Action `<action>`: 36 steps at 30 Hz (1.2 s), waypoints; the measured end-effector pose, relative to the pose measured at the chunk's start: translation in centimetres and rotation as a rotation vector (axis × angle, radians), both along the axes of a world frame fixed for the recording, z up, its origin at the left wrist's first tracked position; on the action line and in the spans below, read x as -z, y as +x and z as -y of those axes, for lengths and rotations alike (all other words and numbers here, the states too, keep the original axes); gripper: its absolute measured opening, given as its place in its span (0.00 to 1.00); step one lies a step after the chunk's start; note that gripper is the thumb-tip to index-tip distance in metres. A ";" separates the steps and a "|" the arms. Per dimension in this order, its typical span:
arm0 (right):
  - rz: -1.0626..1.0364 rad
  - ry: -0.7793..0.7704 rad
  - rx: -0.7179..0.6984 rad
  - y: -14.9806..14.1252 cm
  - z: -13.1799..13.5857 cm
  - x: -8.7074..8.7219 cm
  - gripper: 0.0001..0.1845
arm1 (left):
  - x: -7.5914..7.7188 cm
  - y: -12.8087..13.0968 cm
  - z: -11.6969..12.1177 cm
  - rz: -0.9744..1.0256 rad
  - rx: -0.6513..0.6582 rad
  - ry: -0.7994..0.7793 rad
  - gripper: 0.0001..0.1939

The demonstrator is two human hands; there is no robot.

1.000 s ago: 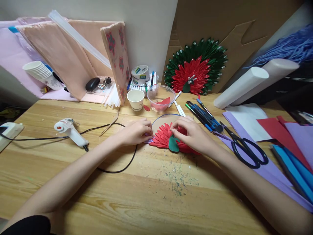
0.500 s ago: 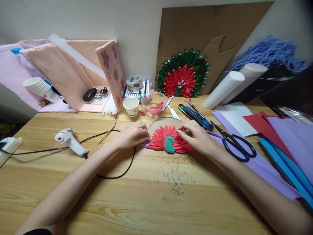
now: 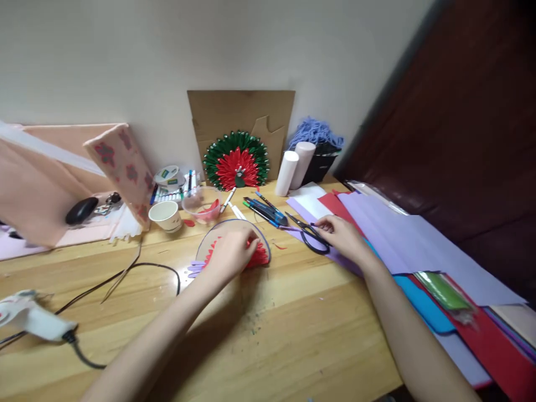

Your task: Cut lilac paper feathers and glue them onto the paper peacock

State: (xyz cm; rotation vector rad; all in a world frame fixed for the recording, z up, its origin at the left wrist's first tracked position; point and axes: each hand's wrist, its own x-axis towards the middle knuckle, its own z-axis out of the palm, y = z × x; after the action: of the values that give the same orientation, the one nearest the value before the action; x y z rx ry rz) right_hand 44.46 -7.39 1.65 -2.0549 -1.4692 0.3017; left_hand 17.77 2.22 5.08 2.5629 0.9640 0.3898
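The paper-feather craft [image 3: 262,254], with red petals on a round-topped card base, lies on the table. Over its middle, my left hand [image 3: 232,248] curls with fingers together; anything in them is hidden. The green bird body seen earlier is covered by this hand. Light purple strips [image 3: 195,269] stick out at the craft's left edge. To the right, my right hand [image 3: 343,237] has its thumb and fingers closed at the upper handle of black scissors [image 3: 316,241]. The scissors lie on purple sheets, blades pointing toward the pens.
Pens and a blue cutter [image 3: 268,212] lie behind the craft, near a clear bowl [image 3: 201,205] and paper cup [image 3: 166,216]. A glue gun [image 3: 37,315] and its cord occupy the left. Coloured sheets [image 3: 389,234] cover the right. A finished red-green fan [image 3: 237,162] leans on cardboard.
My right hand has left the craft and reached right to the scissors. My left hand has shifted from the craft's left edge to over its middle. The view has turned right.
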 end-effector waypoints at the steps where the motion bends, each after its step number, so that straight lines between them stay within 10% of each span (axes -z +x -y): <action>1: 0.014 -0.032 -0.020 0.3 0.3 0.2 0.07 | 0.3 1.5 0.2 -0.026 0.016 -0.015 0.09; 14: 0.143 -0.154 0.164 -0.8 -0.9 2.8 0.11 | 2.6 12.1 3.1 -0.174 -0.027 -0.204 0.14; 25: -0.069 -0.169 0.126 -0.4 -0.3 2.0 0.14 | -9.0 0.2 -0.2 -0.071 -0.048 -0.100 0.22; 36: -0.070 -0.183 -0.045 -0.4 0.6 1.7 0.08 | -8.0 -4.0 -2.7 -0.137 -0.116 -0.183 0.25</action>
State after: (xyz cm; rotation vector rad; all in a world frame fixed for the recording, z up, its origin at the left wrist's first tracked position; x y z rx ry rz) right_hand 44.04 -7.96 -0.03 -2.1318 -1.4940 0.5390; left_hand 13.78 4.91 13.11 2.4003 1.1448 0.1498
